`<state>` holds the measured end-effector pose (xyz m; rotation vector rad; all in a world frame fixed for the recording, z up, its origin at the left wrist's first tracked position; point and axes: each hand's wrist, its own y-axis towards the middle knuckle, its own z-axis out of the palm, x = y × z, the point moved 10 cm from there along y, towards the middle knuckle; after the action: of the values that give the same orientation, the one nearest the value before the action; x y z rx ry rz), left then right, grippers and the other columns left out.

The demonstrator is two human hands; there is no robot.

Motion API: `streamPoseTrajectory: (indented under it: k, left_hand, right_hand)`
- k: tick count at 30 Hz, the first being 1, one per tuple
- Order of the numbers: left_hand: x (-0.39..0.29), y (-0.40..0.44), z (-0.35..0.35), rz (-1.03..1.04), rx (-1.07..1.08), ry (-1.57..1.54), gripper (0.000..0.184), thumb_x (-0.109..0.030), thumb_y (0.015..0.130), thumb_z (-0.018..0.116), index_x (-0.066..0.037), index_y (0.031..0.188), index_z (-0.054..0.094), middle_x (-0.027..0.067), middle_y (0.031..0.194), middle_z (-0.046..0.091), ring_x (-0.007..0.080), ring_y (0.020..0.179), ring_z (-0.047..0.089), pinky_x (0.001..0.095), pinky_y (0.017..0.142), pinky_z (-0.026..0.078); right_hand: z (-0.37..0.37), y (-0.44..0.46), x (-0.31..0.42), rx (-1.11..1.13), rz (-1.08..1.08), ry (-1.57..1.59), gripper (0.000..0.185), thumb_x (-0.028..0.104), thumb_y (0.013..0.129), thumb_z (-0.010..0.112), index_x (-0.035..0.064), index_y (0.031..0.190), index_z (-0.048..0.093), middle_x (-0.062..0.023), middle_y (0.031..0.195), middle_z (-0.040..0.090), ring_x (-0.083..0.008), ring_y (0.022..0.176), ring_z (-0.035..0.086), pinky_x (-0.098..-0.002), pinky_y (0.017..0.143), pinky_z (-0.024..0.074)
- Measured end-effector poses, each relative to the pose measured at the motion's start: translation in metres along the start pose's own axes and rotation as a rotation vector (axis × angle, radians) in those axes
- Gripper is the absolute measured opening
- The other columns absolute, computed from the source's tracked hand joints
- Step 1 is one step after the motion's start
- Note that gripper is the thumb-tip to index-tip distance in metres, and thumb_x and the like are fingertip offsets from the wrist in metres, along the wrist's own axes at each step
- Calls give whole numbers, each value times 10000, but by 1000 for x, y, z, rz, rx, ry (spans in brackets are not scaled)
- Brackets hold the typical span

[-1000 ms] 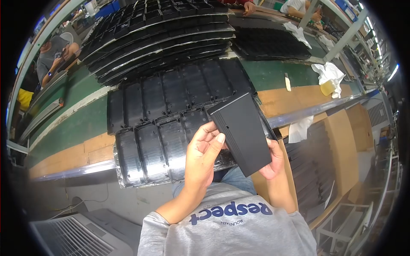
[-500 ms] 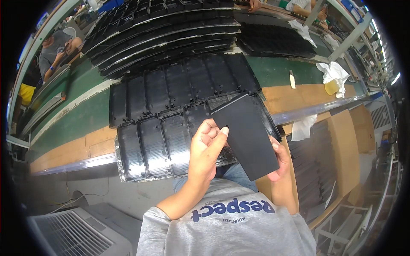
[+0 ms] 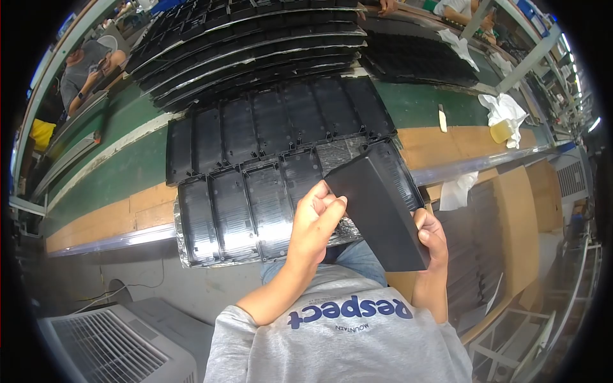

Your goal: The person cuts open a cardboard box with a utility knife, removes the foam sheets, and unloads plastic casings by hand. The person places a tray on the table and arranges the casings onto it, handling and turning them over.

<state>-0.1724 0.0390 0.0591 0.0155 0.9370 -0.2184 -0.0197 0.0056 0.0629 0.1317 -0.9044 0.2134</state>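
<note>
A black rectangular plastic panel [image 3: 377, 210] is held up tilted in front of my chest, its plain face and one long side wall showing. My right hand [image 3: 432, 237] grips its lower right edge, thumb on the near side. At the left edge, my left hand [image 3: 317, 220] is closed with thumb and fingers curled together; part of its grip is hidden. Behind the panel lies a black tray of similar pieces [image 3: 230, 210] in two rows, with a gap of silvery wrapping [image 3: 338, 156] showing between pieces.
Stacked black trays [image 3: 255, 51] rise at the back. On the bench lie a small knife-like tool [image 3: 442, 119], white cloth [image 3: 501, 115] and a yellow block [image 3: 501, 131]. A cardboard box [image 3: 511, 223] with dark pieces stands right, a grey ventilated unit [image 3: 108, 351] lower left. A person [image 3: 83, 76] sits far left.
The panel has turned so that its side wall shows more, and moved slightly right and down. My right thumb now lies over its edge; my left thumb has slid back toward the panel's left edge.
</note>
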Motion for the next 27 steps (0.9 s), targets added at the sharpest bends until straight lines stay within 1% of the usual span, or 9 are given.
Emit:
streamPoseTrajectory:
  k: [6,11,15,18,19,22,23,25,27]
  left_hand:
    - [12,4,-12,17,-14,91,195,-48,816,468,23,994,505,-1,726,521,69,713,529,221,666,431]
    - [8,4,-3,-2,-8,21,194,-51,830,456,22,1003,503,-3,733,517,76,699,531,237,681,446]
    - [15,0,-14,-49,22,104,270,-42,835,450,34,1094,476,76,893,584,122,787,563,260,725,454]
    - [-14,-15,-34,127,-98,211,362,-105,871,445,33,1205,423,164,1081,555,194,909,582,299,784,461]
    - [-19,-20,-40,122,-96,211,362,-105,871,445,33,1205,423,164,1081,555,194,909,582,299,784,461]
    - [-52,-40,-69,225,-185,311,375,-111,869,461,44,1208,420,200,1122,529,214,948,569,304,786,462]
    - [-63,-48,-82,263,-255,328,364,-109,871,458,48,1198,428,197,1118,530,213,954,565,298,786,462]
    - [-78,-61,-103,300,-327,353,354,-107,873,456,52,1189,436,194,1114,532,211,959,561,293,785,462]
    - [-97,-77,-129,389,-438,341,333,-97,879,443,61,1173,448,190,1097,537,199,954,558,275,798,455]
  right_hand:
    - [-2,-2,2,2,-6,-61,161,140,762,581,37,698,474,-50,678,480,-94,614,436,-217,548,348]
    - [-1,-4,0,15,17,-116,144,130,763,583,34,715,488,-41,681,473,-90,620,427,-217,552,346]
    - [-11,-3,-2,-55,62,-180,122,110,758,582,41,721,488,-51,736,505,-91,665,485,-219,599,389]
    - [-19,-2,11,-292,14,-348,110,74,763,611,43,717,517,3,671,512,-49,577,448,-198,529,361]
    - [-16,0,7,-298,15,-347,110,74,763,611,43,717,517,3,671,512,-49,577,448,-198,529,361]
    - [-4,12,-5,-303,37,-767,95,68,752,630,41,731,541,20,624,479,-26,557,456,-181,512,357]
    - [2,16,-13,-306,37,-763,95,68,752,630,41,731,541,20,624,479,-26,557,456,-181,512,357]
    - [25,23,-9,-317,-143,-1249,97,69,740,651,24,718,567,1,569,490,-50,477,462,-194,450,360]
    - [31,29,-16,-295,-195,-1299,96,71,738,651,19,717,573,-16,578,500,-66,465,467,-205,446,371]
